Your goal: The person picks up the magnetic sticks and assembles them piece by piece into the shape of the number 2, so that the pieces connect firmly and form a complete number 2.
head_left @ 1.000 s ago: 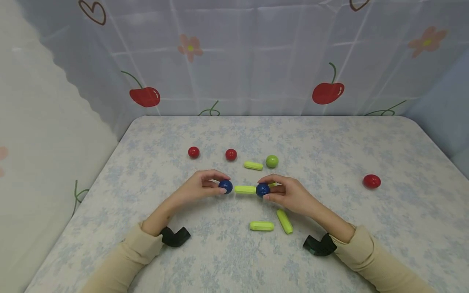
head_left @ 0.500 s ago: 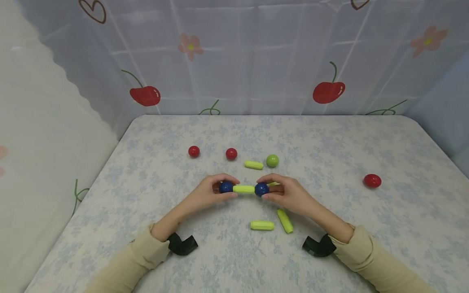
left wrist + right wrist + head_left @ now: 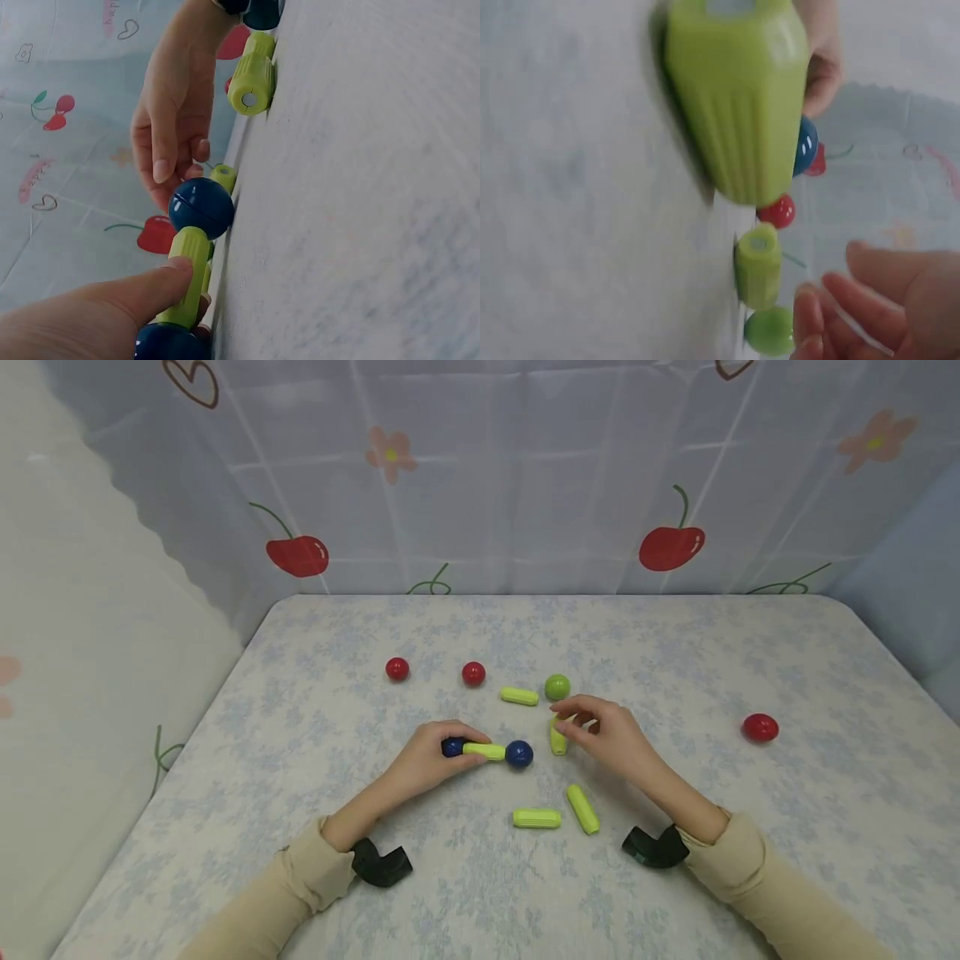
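Observation:
My left hand pinches a yellow-green magnetic rod with its thumb and fingers. A dark blue ball sits on the rod's right end. Another blue ball is at the left end, partly covered by the hand. My right hand hovers beside a separate yellow-green rod, its fingers loosely bent. In the right wrist view a gap shows between those fingertips and the rod, with nothing held.
Behind the hands lie a green ball, a yellow-green rod and two red balls. Nearer the person are two more rods. Another red ball lies far right on the floral tablecloth. A printed curtain hangs behind.
My left hand moved right to its blue ball joining the rod, then slid its grip onto the rod. My right hand let go of the other blue ball and moved right and back.

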The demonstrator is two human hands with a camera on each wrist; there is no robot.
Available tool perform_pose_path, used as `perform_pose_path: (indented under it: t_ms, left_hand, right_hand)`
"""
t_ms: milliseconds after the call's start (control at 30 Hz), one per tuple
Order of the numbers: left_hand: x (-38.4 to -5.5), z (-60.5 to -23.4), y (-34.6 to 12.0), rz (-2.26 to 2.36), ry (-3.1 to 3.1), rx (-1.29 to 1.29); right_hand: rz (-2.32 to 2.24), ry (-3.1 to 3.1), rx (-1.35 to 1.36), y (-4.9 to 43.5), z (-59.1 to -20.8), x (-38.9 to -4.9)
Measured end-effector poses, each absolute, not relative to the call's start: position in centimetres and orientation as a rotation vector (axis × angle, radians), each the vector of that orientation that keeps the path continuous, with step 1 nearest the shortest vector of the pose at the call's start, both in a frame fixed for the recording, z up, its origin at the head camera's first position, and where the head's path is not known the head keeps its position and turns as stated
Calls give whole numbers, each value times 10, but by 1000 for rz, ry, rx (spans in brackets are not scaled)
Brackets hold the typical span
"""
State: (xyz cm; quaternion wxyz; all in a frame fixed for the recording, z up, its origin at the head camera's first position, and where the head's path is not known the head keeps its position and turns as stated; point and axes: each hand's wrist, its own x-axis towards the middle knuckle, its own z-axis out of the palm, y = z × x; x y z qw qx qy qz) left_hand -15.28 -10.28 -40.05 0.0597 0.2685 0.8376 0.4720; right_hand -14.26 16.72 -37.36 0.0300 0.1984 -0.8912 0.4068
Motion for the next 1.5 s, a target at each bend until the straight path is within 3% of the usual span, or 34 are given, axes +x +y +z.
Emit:
perform_pose_path:
  t_ms: [133,600,833,1067,1500]
  left_hand:
    - [-153,-400,-103,1409,2549,806]
    - [-159,-400,-96,1291,2626,994]
    - [-166,-391,-93,1303,2608,910]
    - [-175,-378,-90,1310,2672,854]
    - [-176,-379,-85,1318,2636,873]
  right_hand:
    - [1208,-2840,464,172,-375,-150]
    - [998,-3009,649,170,-377,-150]
    - [1545,-3023,640,173,-376,-149]
    - [2029,-2956,798,168,-379,-150]
    - [2259,-2871,707,159,-379,-145]
